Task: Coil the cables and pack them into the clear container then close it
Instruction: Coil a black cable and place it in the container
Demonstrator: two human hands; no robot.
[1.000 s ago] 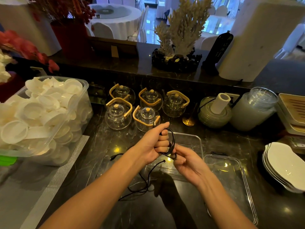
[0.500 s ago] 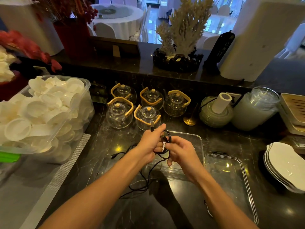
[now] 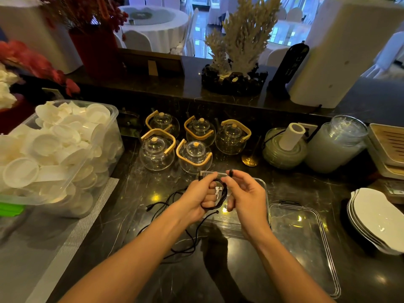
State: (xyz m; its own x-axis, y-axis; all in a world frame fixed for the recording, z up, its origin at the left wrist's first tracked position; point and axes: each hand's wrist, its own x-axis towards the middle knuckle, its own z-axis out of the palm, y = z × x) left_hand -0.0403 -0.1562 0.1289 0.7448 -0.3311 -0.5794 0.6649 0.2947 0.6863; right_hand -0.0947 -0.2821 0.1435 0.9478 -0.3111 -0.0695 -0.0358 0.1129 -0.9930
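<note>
My left hand (image 3: pixel 200 197) grips a small coil of black cable (image 3: pixel 220 196) above the dark counter. My right hand (image 3: pixel 244 196) pinches the cable's plug end between thumb and forefinger just above the coil. More loose black cables (image 3: pixel 185 241) trail on the counter below and left of my hands. The clear container (image 3: pixel 260 182) stands open right behind my hands, mostly hidden by them. Its clear lid (image 3: pixel 306 243) lies flat on the counter to the right.
A big clear bin of white cups (image 3: pixel 54 154) fills the left side on a grey mat. Several glass teapots (image 3: pixel 194 156) stand behind the container. White plates (image 3: pixel 376 217) are stacked at the right, a jar and stacked glass dishes at the back right.
The coil has tightened into a smaller loop in my left hand. My right hand has risen from beneath the coil and now pinches the plug end above it.
</note>
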